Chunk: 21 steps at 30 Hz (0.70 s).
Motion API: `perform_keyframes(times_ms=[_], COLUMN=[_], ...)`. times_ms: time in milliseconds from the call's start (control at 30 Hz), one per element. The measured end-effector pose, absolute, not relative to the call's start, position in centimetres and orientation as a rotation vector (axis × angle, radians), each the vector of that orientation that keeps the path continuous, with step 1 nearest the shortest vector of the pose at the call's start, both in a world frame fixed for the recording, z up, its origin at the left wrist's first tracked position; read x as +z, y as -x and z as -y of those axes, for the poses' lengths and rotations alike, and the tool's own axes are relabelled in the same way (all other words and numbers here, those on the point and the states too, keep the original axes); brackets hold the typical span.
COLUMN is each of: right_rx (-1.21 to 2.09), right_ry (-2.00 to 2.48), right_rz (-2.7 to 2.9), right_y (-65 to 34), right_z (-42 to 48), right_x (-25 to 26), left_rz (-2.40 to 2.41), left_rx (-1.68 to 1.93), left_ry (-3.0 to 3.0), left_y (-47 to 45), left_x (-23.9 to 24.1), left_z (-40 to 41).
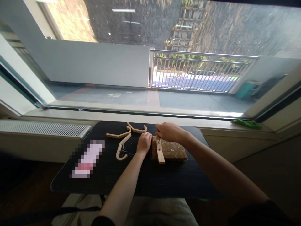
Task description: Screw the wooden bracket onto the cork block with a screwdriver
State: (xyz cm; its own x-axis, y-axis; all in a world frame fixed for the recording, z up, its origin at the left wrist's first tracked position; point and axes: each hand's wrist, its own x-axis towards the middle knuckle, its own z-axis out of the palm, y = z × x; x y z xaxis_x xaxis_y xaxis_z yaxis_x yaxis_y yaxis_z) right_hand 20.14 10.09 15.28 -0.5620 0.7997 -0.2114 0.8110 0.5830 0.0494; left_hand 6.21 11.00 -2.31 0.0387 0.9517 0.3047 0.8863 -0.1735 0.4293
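While right hand [168,131] clenches at hook [160,153], left hand [144,143] grasping block [173,151], pixelated pink item [88,159]

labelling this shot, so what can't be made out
Head view, all:
Far end of the wooden piece on the block: behind the right hand.
What that hand grips, if anything: hidden inside it.
Pink-and-white item: blurred by pixelation.
Loose dark pieces: too small to tell screws from nails.
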Motion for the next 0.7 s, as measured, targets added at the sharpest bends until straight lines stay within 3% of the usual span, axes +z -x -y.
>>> perform_keyframes(times_ms=[700], right_rx=[-0.182], right_ry=[-1.371], right_rz=[-2.612], right_y=[-21.1], right_z=[-10.0], right_x=[15.4], left_rz=[-2.053], left_rx=[0.446], left_ry=[-2.236], left_y=[-6.2], left_x=[-1.0], left_z=[-10.5])
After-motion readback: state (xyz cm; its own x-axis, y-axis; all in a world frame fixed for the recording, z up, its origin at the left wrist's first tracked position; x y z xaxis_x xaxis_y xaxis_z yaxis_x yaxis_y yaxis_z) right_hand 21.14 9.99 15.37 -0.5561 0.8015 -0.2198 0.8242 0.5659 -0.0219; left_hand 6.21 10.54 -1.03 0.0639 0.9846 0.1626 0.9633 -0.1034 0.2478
